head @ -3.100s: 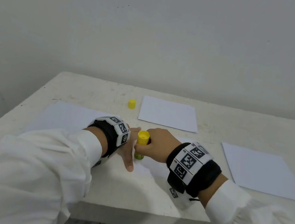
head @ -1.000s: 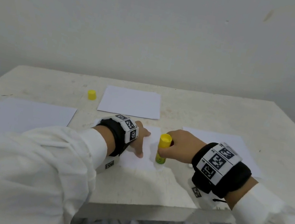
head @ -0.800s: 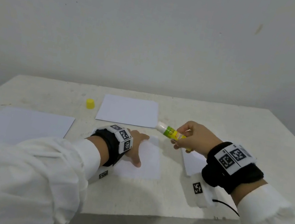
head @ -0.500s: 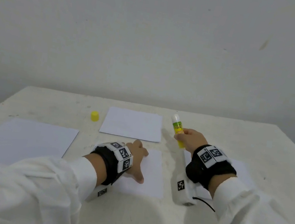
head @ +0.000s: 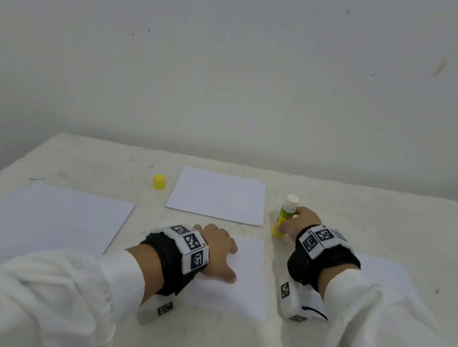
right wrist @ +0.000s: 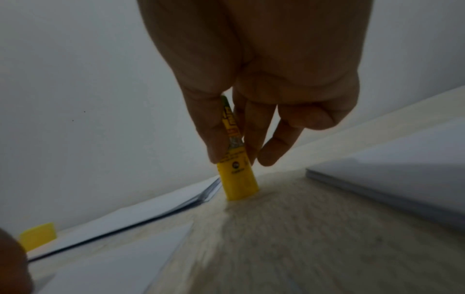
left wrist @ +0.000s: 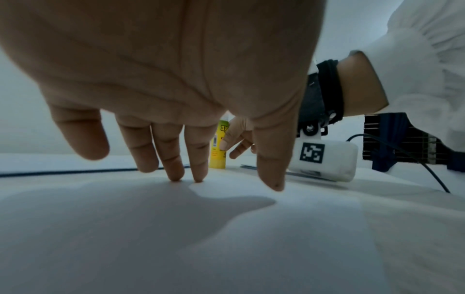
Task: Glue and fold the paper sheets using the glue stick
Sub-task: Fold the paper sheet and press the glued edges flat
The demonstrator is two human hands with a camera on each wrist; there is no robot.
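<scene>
- Right hand (head: 303,221) fingers (right wrist: 251,135) and thumb pinch the glue stick (head: 283,218) on its label part; two outer fingers are loose, off the tube.
- Glue stick stands upright, yellow base on the bare table (head: 94,168), white glue tip up, uncapped. It sits just right of the far sheet (head: 217,196) and above the near sheet's far right corner.
- Right wrist view: the stick's base touches the tabletop, between the stack edge on the left and another sheet on the right.
- Left hand (head: 218,251) lies palm down on the near sheet (head: 247,271); fingers (left wrist: 173,159) straight, slightly spread, tips pressing the paper, thumb out to the side and touching it too. It holds nothing.
- Left wrist view: little finger is lifted off the paper, middle fingers' tips are on it.
- Near sheet is flat and unfolded at the table's front centre, partly under the left hand and wrist.
- Right sheet (head: 388,271) lies mostly under the right forearm and sleeve.
- Big left sheet (head: 54,222) lies flat, well apart from both hands.
- Yellow cap (head: 159,182) stands alone just left of the far sheet, well apart from the stick.
- Both wrists wear black bands with white marker tags (head: 194,243); white camera box (head: 292,302) hangs under the right wrist, resting near the near sheet's right edge.
- White sleeves (head: 47,294) cover both forearms.
- Plain pale wall (head: 240,68) behind the table.
</scene>
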